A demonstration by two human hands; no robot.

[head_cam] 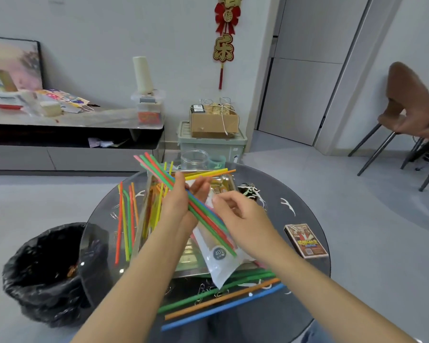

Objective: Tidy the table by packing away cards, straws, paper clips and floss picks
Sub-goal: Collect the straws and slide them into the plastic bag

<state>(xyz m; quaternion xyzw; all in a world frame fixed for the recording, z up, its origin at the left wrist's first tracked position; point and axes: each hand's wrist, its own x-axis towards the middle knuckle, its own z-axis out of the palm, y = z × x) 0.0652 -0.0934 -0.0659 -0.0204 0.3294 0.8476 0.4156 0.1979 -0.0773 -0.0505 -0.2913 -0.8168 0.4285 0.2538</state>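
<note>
My left hand grips a bundle of coloured straws above the round glass table. The lower ends of these straws sit inside a clear plastic bag. My right hand pinches the bag's upper edge. More straws lie loose: thin ones at the left, thick green, orange and blue ones near the front edge. A card box lies at the right. White floss picks and paper clips are scattered on the glass.
A metal tray sits under the hands. A clear jar and a mint cup stand at the far edge. A bin with a black bag stands on the floor at the left. A brown chair is at the right.
</note>
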